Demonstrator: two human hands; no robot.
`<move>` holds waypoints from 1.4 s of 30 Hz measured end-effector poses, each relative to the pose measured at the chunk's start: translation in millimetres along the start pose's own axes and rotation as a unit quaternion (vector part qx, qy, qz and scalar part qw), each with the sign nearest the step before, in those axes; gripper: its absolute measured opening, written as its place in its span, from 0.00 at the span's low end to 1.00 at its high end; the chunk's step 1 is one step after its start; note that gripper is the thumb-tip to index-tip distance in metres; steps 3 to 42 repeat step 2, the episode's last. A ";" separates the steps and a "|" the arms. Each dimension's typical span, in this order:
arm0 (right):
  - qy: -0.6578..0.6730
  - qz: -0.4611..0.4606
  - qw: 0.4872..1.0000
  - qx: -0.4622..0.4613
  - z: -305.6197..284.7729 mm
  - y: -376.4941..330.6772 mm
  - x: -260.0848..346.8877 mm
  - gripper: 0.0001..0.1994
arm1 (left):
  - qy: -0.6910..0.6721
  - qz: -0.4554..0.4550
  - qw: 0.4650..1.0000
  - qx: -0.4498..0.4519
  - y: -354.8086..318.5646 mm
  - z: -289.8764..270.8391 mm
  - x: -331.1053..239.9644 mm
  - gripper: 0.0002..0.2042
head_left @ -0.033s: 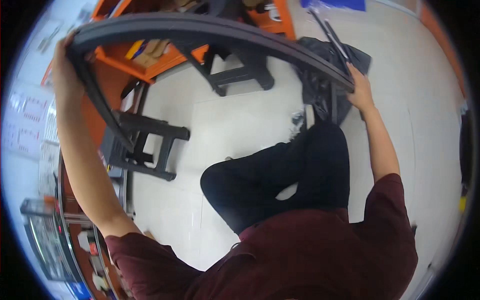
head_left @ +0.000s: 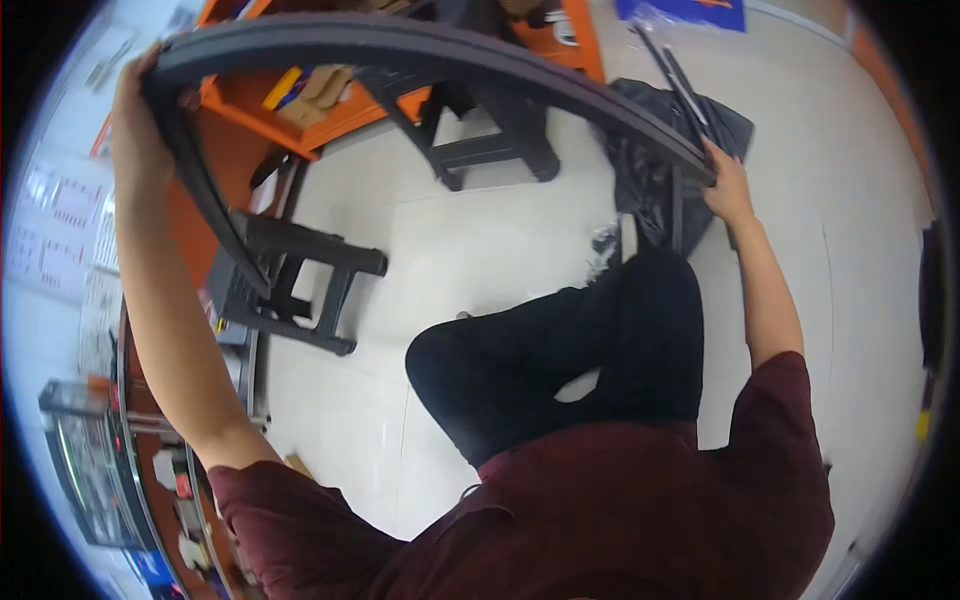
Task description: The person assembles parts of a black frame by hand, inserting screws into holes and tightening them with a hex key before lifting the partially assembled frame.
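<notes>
I hold a large dark grey frame [head_left: 420, 45] up in front of me, its long bar arching across the top of the view. My left hand [head_left: 138, 110] grips its upper left corner, where a side bar runs down toward the floor. My right hand [head_left: 728, 187] grips the right end of the long bar. Below the frame, my legs in black trousers [head_left: 560, 350] are bent over the pale tiled floor.
Two black stools stand on the floor, one at the left [head_left: 290, 285] and one further back [head_left: 490, 135]. An orange shelf unit [head_left: 330, 110] lies behind them. A black plastic sheet [head_left: 650, 170] and thin rods [head_left: 670, 70] lie by my right hand. Racks with small items [head_left: 110, 450] line the left edge.
</notes>
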State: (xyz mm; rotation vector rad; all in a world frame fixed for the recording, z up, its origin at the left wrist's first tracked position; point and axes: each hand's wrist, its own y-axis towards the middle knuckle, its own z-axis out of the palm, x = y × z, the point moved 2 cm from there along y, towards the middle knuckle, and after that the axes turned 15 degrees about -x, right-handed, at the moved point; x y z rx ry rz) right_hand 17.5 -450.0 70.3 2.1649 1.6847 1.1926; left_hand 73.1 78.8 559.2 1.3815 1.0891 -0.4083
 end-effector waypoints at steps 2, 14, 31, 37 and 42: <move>0.140 -0.002 0.990 -0.013 20.9 11.0 5.7 0.31 | 0.021 0.023 0.999 0.028 4.3 -25.8 -17.8 0.23; 0.140 -0.002 0.990 -0.013 20.9 11.0 5.7 0.31 | 0.021 0.023 0.999 0.028 4.3 -25.8 -17.8 0.23; 0.140 -0.002 0.990 -0.013 20.9 11.0 5.7 0.31 | 0.021 0.023 0.999 0.028 4.3 -25.8 -17.8 0.23; 0.140 -0.002 0.990 -0.013 20.9 11.0 5.7 0.31 | 0.021 0.023 0.999 0.028 4.3 -25.8 -17.8 0.23; 0.140 -0.002 0.990 -0.013 20.9 11.0 5.7 0.31 | 0.021 0.023 0.999 0.028 4.3 -25.8 -17.8 0.23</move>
